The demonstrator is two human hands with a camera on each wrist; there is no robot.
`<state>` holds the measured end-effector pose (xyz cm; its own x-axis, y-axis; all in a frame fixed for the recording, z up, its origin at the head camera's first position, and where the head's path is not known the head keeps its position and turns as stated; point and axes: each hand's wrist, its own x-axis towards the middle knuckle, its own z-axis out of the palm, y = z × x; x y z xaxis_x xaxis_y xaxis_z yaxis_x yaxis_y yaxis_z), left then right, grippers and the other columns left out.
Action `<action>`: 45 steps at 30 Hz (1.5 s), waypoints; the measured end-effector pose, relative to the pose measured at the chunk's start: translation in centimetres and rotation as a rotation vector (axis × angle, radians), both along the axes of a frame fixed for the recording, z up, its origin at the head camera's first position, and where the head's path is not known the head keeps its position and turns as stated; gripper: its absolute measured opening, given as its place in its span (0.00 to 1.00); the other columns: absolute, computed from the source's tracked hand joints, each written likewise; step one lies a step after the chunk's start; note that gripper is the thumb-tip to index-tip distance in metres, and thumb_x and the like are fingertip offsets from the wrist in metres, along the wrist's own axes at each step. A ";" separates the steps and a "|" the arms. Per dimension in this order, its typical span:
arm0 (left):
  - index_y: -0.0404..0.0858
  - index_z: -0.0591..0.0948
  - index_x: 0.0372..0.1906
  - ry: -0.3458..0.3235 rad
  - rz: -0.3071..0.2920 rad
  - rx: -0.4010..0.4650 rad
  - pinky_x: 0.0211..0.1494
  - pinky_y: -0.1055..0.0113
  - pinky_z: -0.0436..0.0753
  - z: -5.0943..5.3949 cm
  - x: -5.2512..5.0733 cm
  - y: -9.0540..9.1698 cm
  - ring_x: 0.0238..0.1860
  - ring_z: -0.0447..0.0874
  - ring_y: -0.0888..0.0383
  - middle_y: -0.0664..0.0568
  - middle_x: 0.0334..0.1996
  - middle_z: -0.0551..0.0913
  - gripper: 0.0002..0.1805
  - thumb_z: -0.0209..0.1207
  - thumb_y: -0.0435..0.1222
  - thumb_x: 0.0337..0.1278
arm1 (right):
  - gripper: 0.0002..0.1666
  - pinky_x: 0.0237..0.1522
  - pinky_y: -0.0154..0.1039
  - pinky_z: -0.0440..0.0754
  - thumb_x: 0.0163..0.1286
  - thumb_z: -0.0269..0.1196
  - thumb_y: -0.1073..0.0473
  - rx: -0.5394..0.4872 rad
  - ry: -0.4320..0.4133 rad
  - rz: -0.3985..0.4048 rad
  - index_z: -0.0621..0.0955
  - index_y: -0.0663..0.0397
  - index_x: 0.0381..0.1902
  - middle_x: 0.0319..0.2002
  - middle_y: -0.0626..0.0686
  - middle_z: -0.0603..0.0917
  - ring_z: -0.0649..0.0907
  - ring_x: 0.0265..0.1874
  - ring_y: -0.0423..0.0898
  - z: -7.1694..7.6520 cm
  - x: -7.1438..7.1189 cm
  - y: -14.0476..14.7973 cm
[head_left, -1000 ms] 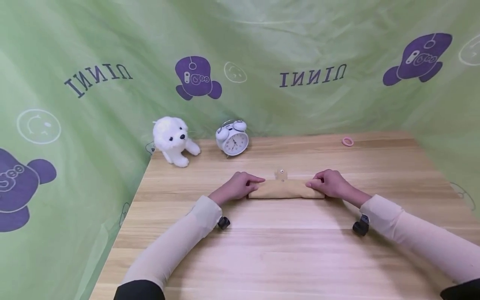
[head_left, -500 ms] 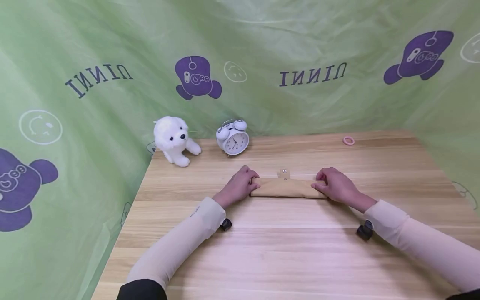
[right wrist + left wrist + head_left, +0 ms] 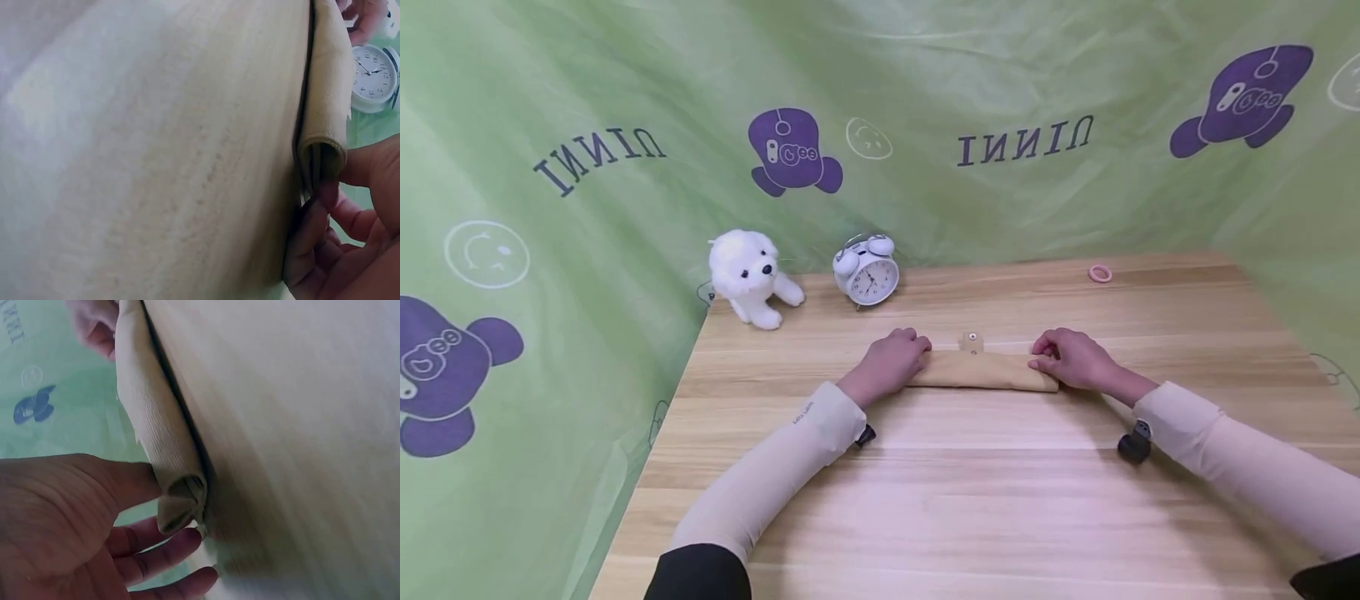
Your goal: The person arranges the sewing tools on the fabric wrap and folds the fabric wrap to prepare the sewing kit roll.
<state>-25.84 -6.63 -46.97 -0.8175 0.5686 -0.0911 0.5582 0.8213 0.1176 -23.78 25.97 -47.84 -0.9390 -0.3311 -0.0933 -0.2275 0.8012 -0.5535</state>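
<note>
A tan fabric pouch (image 3: pixel 981 369), rolled into a long narrow bundle, lies crosswise on the table. From its far edge sticks a short tab (image 3: pixel 972 342) with a metal snap. My left hand (image 3: pixel 889 367) pinches the left end; in the left wrist view the thumb (image 3: pixel 134 483) presses the roll and the other fingers spread at its end. At the right end, my right hand (image 3: pixel 1077 360) pinches the bundle between thumb and fingers. The right wrist view shows folded layers inside the open end of the roll (image 3: pixel 328 81).
A white plush dog (image 3: pixel 747 275) sits at the back left of the wooden table (image 3: pixel 970 500). Beside it stands a white twin-bell alarm clock (image 3: pixel 871 275). A pink ring (image 3: pixel 1100 273) lies at the back right. Green printed fabric (image 3: pixel 917 75) hangs behind and along the sides.
My left hand has shifted right and now covers more of the pouch's left end. The right hand has moved slightly right with its end. The dog, clock and ring stay where they were.
</note>
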 end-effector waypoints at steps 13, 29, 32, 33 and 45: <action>0.43 0.82 0.58 -0.075 -0.070 0.099 0.55 0.60 0.82 -0.4 -1.2 -1.3 0.49 0.80 0.54 0.50 0.48 0.82 0.16 0.59 0.40 0.69 | 0.11 0.29 0.34 0.70 0.64 0.71 0.51 0.041 0.013 0.070 0.83 0.51 0.33 0.25 0.46 0.82 0.73 0.25 0.38 0.4 -1.4 0.7; 0.44 0.77 0.65 0.166 -0.304 0.028 0.59 0.60 0.82 0.7 3.1 1.8 0.58 0.79 0.53 0.47 0.60 0.79 0.21 0.54 0.42 0.71 | 0.10 0.36 0.42 0.80 0.70 0.62 0.60 0.095 0.029 0.207 0.86 0.59 0.42 0.33 0.52 0.88 0.81 0.30 0.44 2.8 -3.8 -5.4; 0.45 0.77 0.66 0.154 -0.287 -0.004 0.59 0.61 0.81 0.1 3.0 1.8 0.58 0.78 0.54 0.48 0.59 0.79 0.22 0.54 0.44 0.71 | 0.14 0.33 0.36 0.77 0.74 0.59 0.57 0.002 -0.142 0.182 0.86 0.61 0.45 0.30 0.50 0.86 0.79 0.27 0.41 2.2 -4.7 -5.9; 0.45 0.77 0.66 0.155 -0.286 -0.006 0.58 0.60 0.81 -0.1 3.0 1.7 0.57 0.78 0.54 0.49 0.58 0.79 0.22 0.54 0.44 0.71 | 0.15 0.30 0.34 0.75 0.75 0.59 0.56 -0.032 -0.204 0.170 0.86 0.62 0.44 0.28 0.49 0.85 0.78 0.25 0.40 2.0 -5.0 -6.1; 0.46 0.71 0.73 0.172 -0.270 -0.027 0.56 0.61 0.80 -0.7 2.8 2.0 0.57 0.76 0.54 0.50 0.59 0.78 0.28 0.54 0.47 0.71 | 0.12 0.25 0.29 0.77 0.68 0.68 0.58 -0.286 -0.281 0.018 0.85 0.64 0.41 0.23 0.47 0.84 0.78 0.20 0.36 0.7 -5.6 -7.6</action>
